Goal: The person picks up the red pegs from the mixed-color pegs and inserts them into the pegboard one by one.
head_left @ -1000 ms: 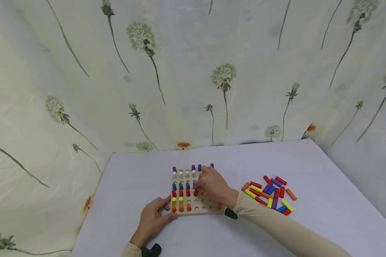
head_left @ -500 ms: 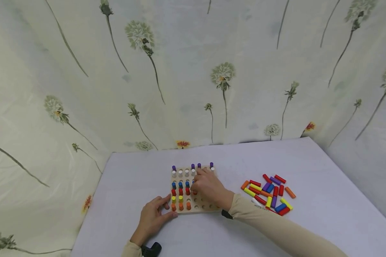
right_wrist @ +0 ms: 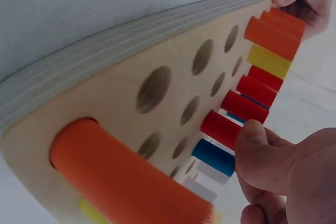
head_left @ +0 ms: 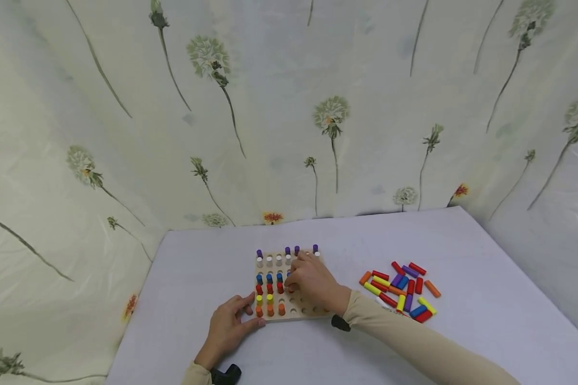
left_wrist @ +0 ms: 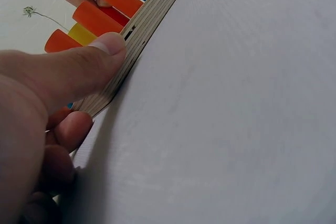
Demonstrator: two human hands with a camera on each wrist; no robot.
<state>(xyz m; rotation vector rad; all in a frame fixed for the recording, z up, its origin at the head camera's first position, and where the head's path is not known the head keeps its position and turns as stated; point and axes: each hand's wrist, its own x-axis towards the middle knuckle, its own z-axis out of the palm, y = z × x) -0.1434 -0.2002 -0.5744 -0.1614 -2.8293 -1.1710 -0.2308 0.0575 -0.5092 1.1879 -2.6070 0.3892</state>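
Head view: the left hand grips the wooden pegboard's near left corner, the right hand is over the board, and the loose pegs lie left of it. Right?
Not quite: the loose pegs lie right of the wooden pegboard, as the head view shows. The left hand does grip its near left corner, and the right hand is over it.

Soft, even light washes over a white table [head_left: 212, 262] in the head view, with faint glare on the patterned backdrop [head_left: 274, 128]. Shadow darkens the tabletop beside the board [left_wrist: 144, 24] at left wrist; at right wrist, a nearby orange peg [right_wrist: 131, 171] looks blurred.
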